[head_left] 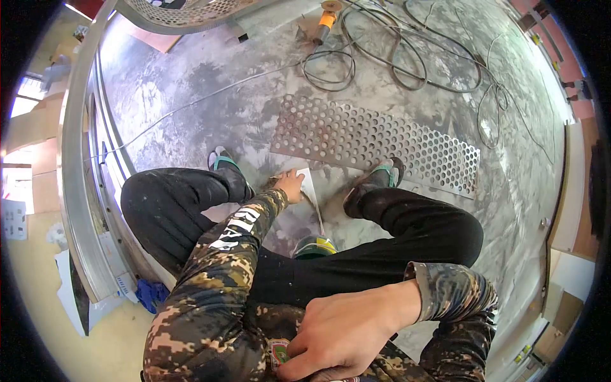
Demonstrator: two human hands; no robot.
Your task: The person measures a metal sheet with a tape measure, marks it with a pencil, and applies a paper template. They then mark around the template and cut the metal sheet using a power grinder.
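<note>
My left hand (291, 185) reaches down between my feet, its fingers closed on the edge of a thin, pale, pointed sheet piece (308, 184). Part of that piece is covered by the fingers. Close to my chest, my right hand (350, 328) is bent inward with curled fingers; the lower frame edge cuts them off, and anything inside them is hidden. A round green and yellow object (316, 247) sits on the floor between my legs. Just beyond my feet lies a flat metal sheet with round holes (375, 143).
An orange and black angle grinder (324, 28) lies on the stained floor at the top, beside looped black cable (407, 63). A thin cord (203, 97) crosses the floor on the left. A metal frame (76, 165) borders the left side. A blue cloth-like item (151, 294) lies at lower left.
</note>
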